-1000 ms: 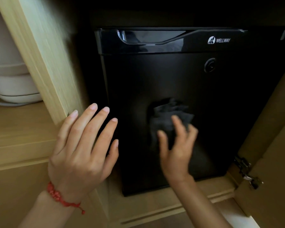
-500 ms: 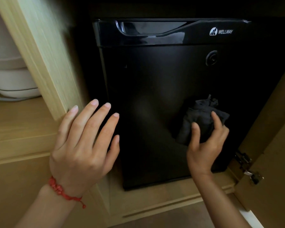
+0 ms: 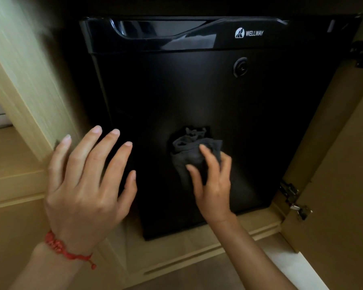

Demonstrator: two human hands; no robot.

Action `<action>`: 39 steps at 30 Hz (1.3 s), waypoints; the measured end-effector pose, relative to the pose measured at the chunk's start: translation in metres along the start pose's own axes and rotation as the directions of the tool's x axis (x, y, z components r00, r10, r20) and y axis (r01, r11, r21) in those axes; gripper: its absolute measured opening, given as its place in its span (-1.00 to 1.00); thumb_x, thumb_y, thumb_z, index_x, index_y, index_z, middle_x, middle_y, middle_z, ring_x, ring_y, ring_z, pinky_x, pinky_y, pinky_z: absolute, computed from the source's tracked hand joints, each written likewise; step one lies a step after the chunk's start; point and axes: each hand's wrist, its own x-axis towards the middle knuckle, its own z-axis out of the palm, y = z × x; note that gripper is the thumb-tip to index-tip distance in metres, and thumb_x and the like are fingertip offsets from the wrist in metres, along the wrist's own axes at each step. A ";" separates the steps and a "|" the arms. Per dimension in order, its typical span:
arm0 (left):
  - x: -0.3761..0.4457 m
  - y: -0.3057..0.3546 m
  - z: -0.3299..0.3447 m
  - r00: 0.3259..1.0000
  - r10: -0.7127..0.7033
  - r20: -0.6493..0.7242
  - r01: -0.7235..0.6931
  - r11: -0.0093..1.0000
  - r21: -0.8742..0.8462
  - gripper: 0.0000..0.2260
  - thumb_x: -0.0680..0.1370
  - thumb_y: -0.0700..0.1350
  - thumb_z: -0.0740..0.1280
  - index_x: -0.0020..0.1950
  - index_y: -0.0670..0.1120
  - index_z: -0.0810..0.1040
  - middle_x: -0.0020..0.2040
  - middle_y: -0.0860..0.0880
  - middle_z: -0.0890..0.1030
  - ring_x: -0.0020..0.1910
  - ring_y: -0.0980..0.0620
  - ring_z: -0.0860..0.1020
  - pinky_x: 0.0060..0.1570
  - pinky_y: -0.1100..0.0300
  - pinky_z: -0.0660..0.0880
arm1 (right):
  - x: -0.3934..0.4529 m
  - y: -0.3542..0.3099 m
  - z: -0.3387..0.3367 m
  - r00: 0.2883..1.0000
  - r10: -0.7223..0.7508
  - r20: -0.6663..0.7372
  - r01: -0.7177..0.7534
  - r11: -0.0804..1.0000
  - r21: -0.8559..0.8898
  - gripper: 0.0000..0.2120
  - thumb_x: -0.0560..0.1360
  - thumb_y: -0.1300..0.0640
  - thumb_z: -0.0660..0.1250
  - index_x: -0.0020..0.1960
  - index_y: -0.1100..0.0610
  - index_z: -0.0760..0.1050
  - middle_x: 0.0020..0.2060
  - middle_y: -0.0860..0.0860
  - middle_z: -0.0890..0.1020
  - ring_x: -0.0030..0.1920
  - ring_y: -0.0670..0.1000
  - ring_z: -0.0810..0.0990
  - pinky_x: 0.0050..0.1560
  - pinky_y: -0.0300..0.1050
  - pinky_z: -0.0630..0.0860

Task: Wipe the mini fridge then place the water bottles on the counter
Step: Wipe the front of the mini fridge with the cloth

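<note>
A black mini fridge (image 3: pixel 197 91) with a shut door stands inside a wooden cabinet, its glossy handle strip along the top. My right hand (image 3: pixel 213 183) presses a crumpled dark grey cloth (image 3: pixel 189 151) flat against the lower middle of the door, fingers spread over it. My left hand (image 3: pixel 86 178), a red bracelet at its wrist, is held up with straight spread fingers at the fridge's left edge, beside the cabinet post. No water bottles are in view.
A light wooden cabinet post (image 3: pixel 29 84) rises at the left with a wooden shelf (image 3: pixel 8 155) beside it. The open cabinet door (image 3: pixel 344 185) with metal hinges (image 3: pixel 296 204) stands at the right. A wooden sill (image 3: pixel 197 243) runs below the fridge.
My right hand has slid the cloth back leftward across the door, from the lower right to the lower middle. My left hand has stayed beside the post.
</note>
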 end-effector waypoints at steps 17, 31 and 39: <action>-0.013 0.035 0.044 0.968 -0.026 0.250 0.067 0.986 -0.156 -0.50 0.51 -0.10 0.17 0.43 -0.20 0.23 0.47 -0.22 0.19 0.48 -0.19 0.06 0.41 -0.12 0.07 | -0.032 0.002 0.011 0.999 0.025 0.024 -0.024 1.000 -0.010 -0.67 0.56 0.02 0.17 0.26 0.13 0.33 0.08 0.19 0.39 0.02 0.14 0.55 0.02 -0.20 0.49; -0.018 0.035 0.052 0.967 0.077 0.241 -0.037 0.985 -0.169 -0.48 0.52 -0.11 0.19 0.45 -0.22 0.18 0.46 -0.29 0.12 0.49 -0.20 -0.01 0.46 -0.05 -0.03 | -0.035 0.045 -0.012 0.723 0.601 -0.342 -0.591 0.793 0.144 -0.59 0.50 0.25 0.30 0.31 0.32 0.32 0.08 0.22 0.43 0.07 -0.26 0.30 0.11 -0.59 0.19; -0.018 0.053 0.066 0.971 0.129 0.202 -0.098 0.983 -0.158 -0.44 0.50 -0.09 0.23 0.46 -0.18 0.18 0.49 -0.17 0.12 0.49 -0.18 0.01 0.44 -0.12 -0.02 | -0.026 0.035 -0.002 0.822 0.488 -0.293 -0.466 0.873 0.146 -0.57 0.48 0.22 0.30 0.30 0.32 0.33 0.01 0.11 0.35 0.04 -0.18 0.35 0.14 -0.51 0.25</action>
